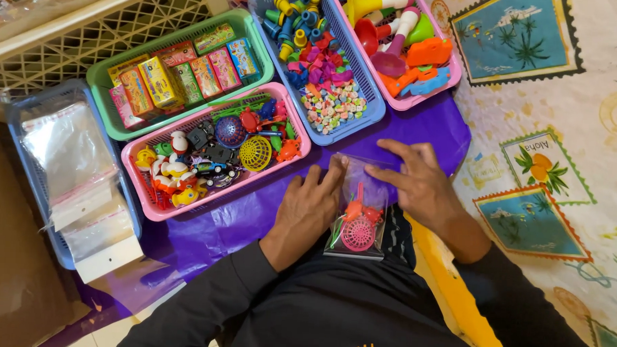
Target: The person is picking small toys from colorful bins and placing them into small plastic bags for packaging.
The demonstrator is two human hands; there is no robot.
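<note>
Both hands (306, 211) (421, 184) flat, palms down

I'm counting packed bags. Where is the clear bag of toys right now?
In the head view, the clear bag lies low centre on the purple sheet, under both hands.

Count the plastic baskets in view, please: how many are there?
5, maybe more beyond the frame: grey basket far left, green basket behind, pink basket before it, blue basket in the middle, second pink basket at right.
</note>
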